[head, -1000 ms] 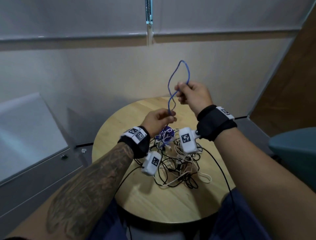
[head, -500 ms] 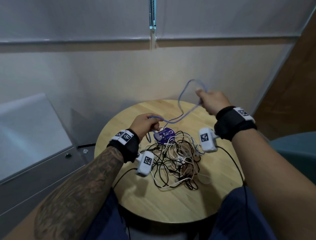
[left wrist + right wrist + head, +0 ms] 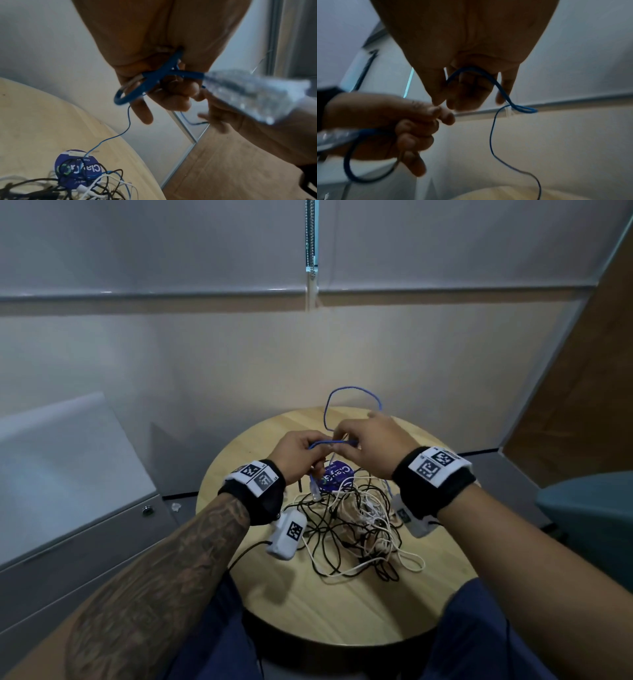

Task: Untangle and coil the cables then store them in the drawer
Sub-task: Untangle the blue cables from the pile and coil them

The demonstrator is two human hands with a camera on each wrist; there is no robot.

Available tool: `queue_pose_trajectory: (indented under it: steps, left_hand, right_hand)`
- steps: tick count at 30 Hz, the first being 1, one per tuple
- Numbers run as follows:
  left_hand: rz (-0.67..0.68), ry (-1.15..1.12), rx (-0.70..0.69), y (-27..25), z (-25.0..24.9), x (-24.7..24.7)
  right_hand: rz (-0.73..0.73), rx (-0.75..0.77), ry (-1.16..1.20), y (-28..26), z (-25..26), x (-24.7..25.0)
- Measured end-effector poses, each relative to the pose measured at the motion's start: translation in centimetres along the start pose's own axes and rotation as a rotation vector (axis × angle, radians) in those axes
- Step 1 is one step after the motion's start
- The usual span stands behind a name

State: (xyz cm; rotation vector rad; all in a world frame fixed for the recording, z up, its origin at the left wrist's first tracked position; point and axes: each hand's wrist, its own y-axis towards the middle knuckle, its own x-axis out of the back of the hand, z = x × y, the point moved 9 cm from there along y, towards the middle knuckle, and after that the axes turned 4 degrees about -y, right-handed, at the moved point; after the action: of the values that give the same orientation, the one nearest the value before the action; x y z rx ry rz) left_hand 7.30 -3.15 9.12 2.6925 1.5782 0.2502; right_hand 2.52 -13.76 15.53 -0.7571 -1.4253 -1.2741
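The far end of the blue cable (image 3: pixel 354 392) drops behind the right hand (image 3: pixel 368 445) and is lost in the tangle (image 3: pixel 352 525); the wrist views blur with motion, and the clear plug (image 3: pixel 254 93) close to the left camera is out of focus. Thin and bright blue, the cable arches above the desk (image 3: pixel 342 607) at 12 o'clock of the tangle of black and white leads, which half covers a purple disc (image 3: pixel 334 475). The left hand (image 3: pixel 299 455) has its fingers clenched round a small loop of cable, its plug hanging below. The right hand's fingers curl around the cable beside it. Half a second earlier the hands were well apart with the cable stretched between them; now they nearly touch over the desk's far side.
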Motion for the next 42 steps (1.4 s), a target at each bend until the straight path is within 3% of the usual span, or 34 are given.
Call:
queue_pose_trajectory:
  steps: [2, 5, 8, 12, 16, 19, 21, 23, 26, 28, 34, 42]
  left_hand:
    - [-0.019, 0.021, -0.015, -0.4, 0.1, 0.5]
    - [-0.049, 0.034, -0.005, -1.1, 1.4, 1.9]
    - [-0.005, 0.018, 0.051, -1.9, 3.1, 1.9]
    - [0.011, -0.080, 0.111, -2.6, 3.9, 0.8]
    - [-0.170, -0.164, 0.068, -2.7, 4.2, 2.9]
    - [-0.276, -0.586, 0.121, -2.5, 4.5, 4.1]
    - [-0.249, -0.857, 0.174, -2.4, 4.2, 3.9]
    - [-0.160, -0.966, 0.196, -2.8, 3.3, 3.6]
    - [0.036, -1.030, 0.197, -3.1, 1.3, 2.8]
    - [0.098, -1.043, 0.158, -2.9, 0.0, 2.6]
    - [-0.050, -1.063, 0.009, -0.7, -1.0, 4.3]
    - [-0.223, -0.976, 0.002, 0.5, 3.1, 5.6]
  right_hand:
    - [-0.011, -0.105, 0.225, -0.1, -1.6, -0.3]
    - [-0.153, -0.269, 0.356, -0.4, -5.1, 1.7]
    - [-0.217, -0.417, 0.337, -0.8, -8.4, 2.9]
    - [-0.167, -0.536, 0.256, -1.5, -10.6, 1.7]
    - [-0.137, -0.630, 0.269, -2.6, -12.5, 0.0]
    - [-0.037, -0.598, 0.255, -3.0, -12.1, -2.4]
    - [-0.036, -0.589, 0.260, -3.1, -12.1, -3.4]
    - [-0.040, -0.597, 0.262, -3.1, -12.2, -4.0]
    - [-0.022, -0.603, 0.225, -3.3, -12.2, -4.7]
    - [0.027, -0.563, 0.178, -3.6, -11.0, -5.4]
    - [0.344, -0.145, 0.086, -4.9, -1.0, -9.9]
    - [0.254, 0.100, 0.232, -7.1, 6.5, -4.2]
